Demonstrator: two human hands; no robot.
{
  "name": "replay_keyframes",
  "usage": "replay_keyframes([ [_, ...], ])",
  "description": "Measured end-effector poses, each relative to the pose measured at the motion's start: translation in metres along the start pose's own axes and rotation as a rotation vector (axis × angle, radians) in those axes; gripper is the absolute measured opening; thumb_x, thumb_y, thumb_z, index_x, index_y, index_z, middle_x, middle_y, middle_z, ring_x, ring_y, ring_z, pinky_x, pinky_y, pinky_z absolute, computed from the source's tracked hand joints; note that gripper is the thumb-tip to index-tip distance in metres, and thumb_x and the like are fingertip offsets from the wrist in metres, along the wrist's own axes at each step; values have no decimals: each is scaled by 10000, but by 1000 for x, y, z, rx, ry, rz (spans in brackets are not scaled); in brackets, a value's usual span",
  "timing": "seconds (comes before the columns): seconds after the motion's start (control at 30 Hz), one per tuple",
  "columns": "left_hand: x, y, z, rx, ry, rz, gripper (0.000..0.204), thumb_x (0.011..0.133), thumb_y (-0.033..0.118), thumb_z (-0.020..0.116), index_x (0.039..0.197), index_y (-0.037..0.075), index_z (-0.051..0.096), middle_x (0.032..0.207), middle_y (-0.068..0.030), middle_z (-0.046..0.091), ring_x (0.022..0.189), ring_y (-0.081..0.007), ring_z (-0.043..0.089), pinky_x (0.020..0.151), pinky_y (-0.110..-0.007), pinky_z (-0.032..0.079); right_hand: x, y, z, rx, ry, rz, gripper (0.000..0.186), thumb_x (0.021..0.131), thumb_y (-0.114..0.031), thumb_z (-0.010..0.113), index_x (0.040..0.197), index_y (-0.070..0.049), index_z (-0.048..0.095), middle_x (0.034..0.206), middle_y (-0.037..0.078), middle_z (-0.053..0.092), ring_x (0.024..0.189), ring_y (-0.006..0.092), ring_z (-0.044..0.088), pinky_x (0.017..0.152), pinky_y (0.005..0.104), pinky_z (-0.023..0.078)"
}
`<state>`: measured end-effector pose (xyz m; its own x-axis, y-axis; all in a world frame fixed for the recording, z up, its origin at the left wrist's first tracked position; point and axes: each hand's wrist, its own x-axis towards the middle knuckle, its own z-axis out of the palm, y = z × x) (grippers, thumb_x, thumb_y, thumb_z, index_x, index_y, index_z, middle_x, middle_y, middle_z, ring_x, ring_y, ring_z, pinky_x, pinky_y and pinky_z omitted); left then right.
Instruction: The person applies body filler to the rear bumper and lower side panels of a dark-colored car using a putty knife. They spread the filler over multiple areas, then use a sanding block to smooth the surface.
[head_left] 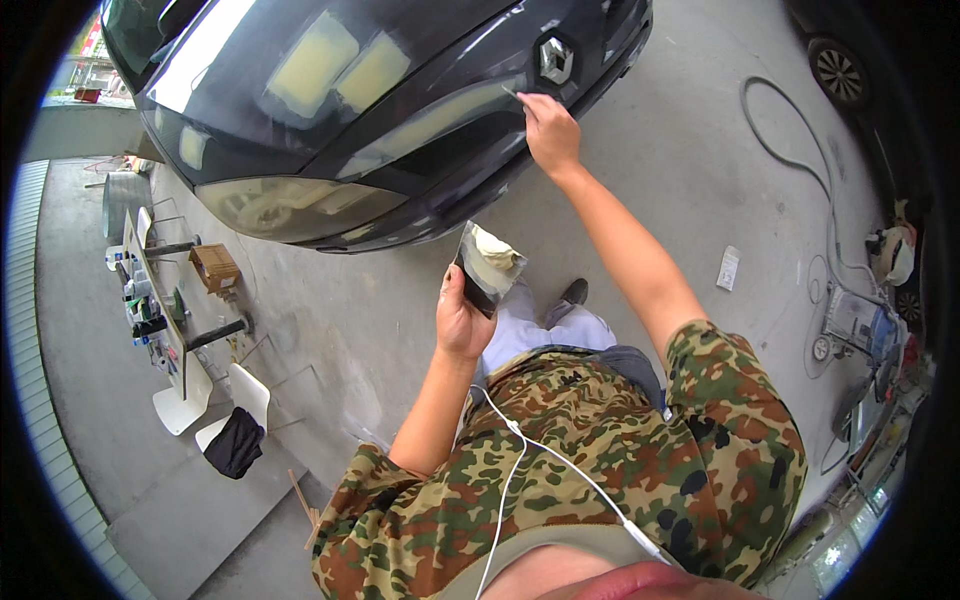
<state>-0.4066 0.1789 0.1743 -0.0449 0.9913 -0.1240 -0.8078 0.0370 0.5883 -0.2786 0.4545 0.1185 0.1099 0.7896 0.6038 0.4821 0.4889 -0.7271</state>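
Observation:
My left hand [460,318] is closed around a dark flat board [484,297] that carries a heap of pale cream filler putty [494,250]. Reaching forward, my right hand [550,132] pinches a small thin spreader [510,91], of which only an edge shows. That edge meets the front of a dark grey car [245,95], beside its diamond-shaped badge [555,61]. A long pale yellow putty strip [425,128] runs along the nose from there toward the headlight [300,207]. Two squarish putty patches [313,63] lie on the bonnet.
At left stand a narrow table [160,300] with bottles and tools, white chairs [185,405] and a cardboard box [215,268]. A grey hose [795,162] snakes over the floor at right, near a wheeled machine [855,322]. Another dark car [840,75] is parked at far right.

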Motion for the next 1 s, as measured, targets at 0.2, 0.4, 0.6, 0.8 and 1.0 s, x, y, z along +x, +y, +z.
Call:
replay_keyframes([
  [0.2,-19,-51,21,24,16,-1,383,1050,279,452,1336,32,513,1336,-99,590,1235,-251,561,1087,-421,418,6,45,-50,-97,161,-53,226,900,-73,587,1092,-103,702,1056,58,698,958,287,657,827,381,523],
  [0.4,2,-11,11,58,-160,-8,382,1059,274,430,1357,48,510,1356,-77,583,1255,-238,548,1099,-400,406,4,11,-23,-80,153,48,233,878,-53,596,1076,-106,707,1059,67,701,936,292,661,810,385,531],
  [0.6,8,10,2,45,-7,78,378,1051,270,455,1336,27,504,1329,-99,594,1218,-250,575,1070,-425,436,-27,-43,-10,382,-46,51,209,901,-54,615,1087,-51,709,992,87,724,876,198,681,788,314,526],
  [0.8,40,71,-17,-31,112,149,384,1048,268,467,1327,8,505,1308,-115,609,1197,-245,594,1060,-407,447,-26,-105,3,1089,-460,606,242,952,-56,602,1157,51,673,974,45,702,830,91,639,764,253,529],
  [1.0,48,89,-45,-21,175,182,371,1041,265,489,1313,15,517,1291,-108,618,1188,-236,598,1054,-402,454,-40,-140,-7,1195,-536,696,241,947,-59,609,1156,44,671,985,56,707,830,95,643,766,269,542],
])
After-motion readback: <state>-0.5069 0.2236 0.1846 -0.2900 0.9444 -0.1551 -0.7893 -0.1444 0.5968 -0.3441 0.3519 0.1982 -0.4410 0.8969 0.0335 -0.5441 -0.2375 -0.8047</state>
